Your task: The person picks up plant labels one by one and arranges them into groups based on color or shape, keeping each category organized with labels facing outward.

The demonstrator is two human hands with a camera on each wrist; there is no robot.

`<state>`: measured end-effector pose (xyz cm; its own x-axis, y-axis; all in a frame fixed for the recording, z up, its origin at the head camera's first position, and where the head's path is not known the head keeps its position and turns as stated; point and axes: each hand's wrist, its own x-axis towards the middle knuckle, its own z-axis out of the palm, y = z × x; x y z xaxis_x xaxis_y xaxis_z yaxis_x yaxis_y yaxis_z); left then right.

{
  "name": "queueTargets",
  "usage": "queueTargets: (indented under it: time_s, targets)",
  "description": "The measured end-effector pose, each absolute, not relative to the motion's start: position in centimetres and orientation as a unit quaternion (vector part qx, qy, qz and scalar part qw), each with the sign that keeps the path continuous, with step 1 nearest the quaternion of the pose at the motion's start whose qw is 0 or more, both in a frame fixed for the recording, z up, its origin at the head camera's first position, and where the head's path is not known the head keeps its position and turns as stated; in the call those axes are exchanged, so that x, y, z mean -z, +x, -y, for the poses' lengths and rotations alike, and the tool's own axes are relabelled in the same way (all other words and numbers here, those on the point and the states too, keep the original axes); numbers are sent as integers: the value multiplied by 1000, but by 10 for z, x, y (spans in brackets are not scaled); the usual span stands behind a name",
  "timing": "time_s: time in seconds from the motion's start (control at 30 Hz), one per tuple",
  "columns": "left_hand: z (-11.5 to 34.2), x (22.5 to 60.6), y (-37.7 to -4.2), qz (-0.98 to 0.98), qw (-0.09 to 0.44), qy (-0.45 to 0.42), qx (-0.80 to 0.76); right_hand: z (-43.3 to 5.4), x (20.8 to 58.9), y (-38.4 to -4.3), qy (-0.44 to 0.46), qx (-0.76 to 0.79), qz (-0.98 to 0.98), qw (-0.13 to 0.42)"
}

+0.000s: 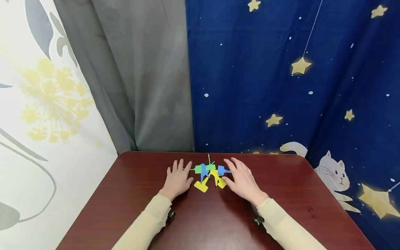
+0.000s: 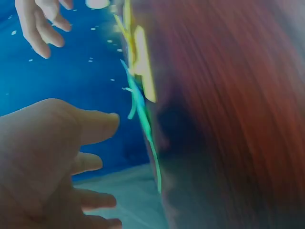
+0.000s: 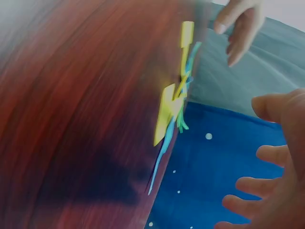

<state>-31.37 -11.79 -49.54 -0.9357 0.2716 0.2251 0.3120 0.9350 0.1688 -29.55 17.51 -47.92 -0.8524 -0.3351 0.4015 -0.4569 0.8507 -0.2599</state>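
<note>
A small loose pile of flat T-shaped tags with thin pointed stems lies near the table's far edge. A yellow tag points its broad end toward me, and a second yellow tag sits to its right. Green tags and blue tags overlap around them. My left hand is just left of the pile, palm down, fingers spread, holding nothing. On the other side my right hand has its fingers extended and thumb close by the right-hand tags. Both wrist views show gaps between fingers and tags.
The dark red-brown wooden table has rounded far corners. Behind it hang a grey curtain and a blue starry curtain. A white patterned curtain borders the left side. Cream sleeves cover both forearms.
</note>
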Motion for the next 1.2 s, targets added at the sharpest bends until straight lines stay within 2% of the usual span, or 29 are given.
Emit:
queueTargets:
  time_s: [0.37, 0.7, 0.87, 1.2]
  targets:
    - [140, 504, -344, 955, 156, -240, 75, -183, 493, -299, 250, -128, 945, 170]
    - [140, 504, -360, 955, 115, -272, 33, -198, 500, -300, 266, -87, 947, 157]
    - [136, 505, -360, 953, 115, -278, 21, -202, 505, -293, 263, -66, 952, 144]
    - [135, 502, -365, 946, 120, -297, 51, -204, 501, -290, 281, -50, 945, 159]
